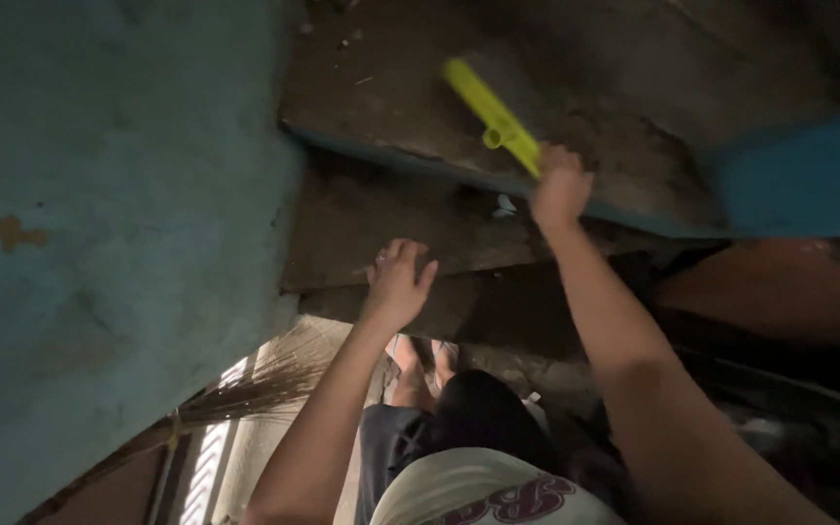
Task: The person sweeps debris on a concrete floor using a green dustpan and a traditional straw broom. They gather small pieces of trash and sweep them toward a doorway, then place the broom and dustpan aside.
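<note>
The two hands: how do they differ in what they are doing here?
The right hand is closed around a yellow handle on the upper stair step; the left hand holds nothing. The right hand is a fist, while the left hand lies open, fingers spread, on the lower step. The right hand reaches higher than the left hand. Both are bare.

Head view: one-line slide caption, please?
Right hand grips a yellow handle on a worn step; left hand rests on a lower step.

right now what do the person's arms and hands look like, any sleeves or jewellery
Both forearms are bare, with no sleeves in view. The left hand wears a small ring on one finger. The right hand shows no ring, watch or glove. Neither arm has visible markings.
</note>
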